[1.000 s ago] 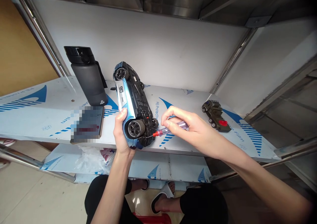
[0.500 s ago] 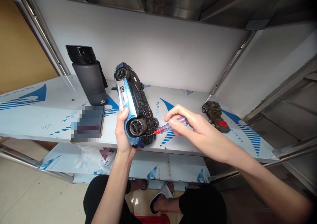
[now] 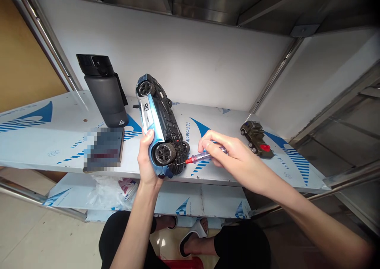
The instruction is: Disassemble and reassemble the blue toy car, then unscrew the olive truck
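Note:
My left hand (image 3: 147,158) is closed around the lower end of a blue and silver toy car (image 3: 162,122), thumb on its side. The car is tipped up on end, its black underside turned to the right and its wheels showing. In my right hand (image 3: 225,152) is a screwdriver (image 3: 200,157) with a clear purplish handle and red collar, gripped between thumb and fingers. Its thin shaft points left and reaches the underside near the car's lower wheels. Whether the tip sits in a screw is too small to tell.
A dark water bottle (image 3: 105,94) stands at the left, behind a partly blurred flat box or book (image 3: 114,144). To the right sits a green toy truck (image 3: 255,138) on the film-covered shelf (image 3: 166,107). A plastic bag (image 3: 107,191) lies on the lower shelf.
My right hand's fingers have shifted and curled more around the screwdriver handle, whose angle is slightly flatter. The left hand and toy car stay nearly in place.

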Available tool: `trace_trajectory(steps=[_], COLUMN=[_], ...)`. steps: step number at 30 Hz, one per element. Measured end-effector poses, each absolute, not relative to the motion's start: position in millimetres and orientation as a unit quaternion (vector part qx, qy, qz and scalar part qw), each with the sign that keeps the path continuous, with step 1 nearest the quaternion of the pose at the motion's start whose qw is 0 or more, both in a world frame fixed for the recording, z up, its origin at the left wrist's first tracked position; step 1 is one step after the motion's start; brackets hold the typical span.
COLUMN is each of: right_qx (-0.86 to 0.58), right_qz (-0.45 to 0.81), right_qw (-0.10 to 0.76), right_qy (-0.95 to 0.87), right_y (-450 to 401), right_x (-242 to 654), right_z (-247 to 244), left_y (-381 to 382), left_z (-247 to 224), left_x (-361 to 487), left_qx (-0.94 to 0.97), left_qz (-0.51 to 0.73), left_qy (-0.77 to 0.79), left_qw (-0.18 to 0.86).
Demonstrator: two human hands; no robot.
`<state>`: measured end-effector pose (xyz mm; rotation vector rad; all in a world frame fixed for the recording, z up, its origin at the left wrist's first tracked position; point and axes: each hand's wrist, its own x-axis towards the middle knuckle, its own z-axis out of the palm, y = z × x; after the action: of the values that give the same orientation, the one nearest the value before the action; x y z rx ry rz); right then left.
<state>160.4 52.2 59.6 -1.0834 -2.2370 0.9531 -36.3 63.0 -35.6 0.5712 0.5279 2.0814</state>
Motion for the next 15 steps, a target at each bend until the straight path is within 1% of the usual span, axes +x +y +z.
trace_trajectory(steps=[4,10,15], right_qx=[-0.368,-0.351,-0.336], right_qz=[0.357,0.358,0.356], right_qw=[0.236,0.208,0.226], right_qy=[-0.825,-0.84,-0.843], right_y=[53.8,54.8,55.1], right_x=[159.9,168.0,166.4], right_z=[59.5,64.1,63.1], left_y=[62.2,62.9,63.2], left_z=[-35.3,-36.8,-36.6], left_x=[-36.6,-37.3,-36.9], left_qx=[0.233,0.241,0.234], left_qz=[0.836,0.837,0.835], left_qy=[0.209,0.2,0.201], left_qw=[0.451,0.448,0.455])
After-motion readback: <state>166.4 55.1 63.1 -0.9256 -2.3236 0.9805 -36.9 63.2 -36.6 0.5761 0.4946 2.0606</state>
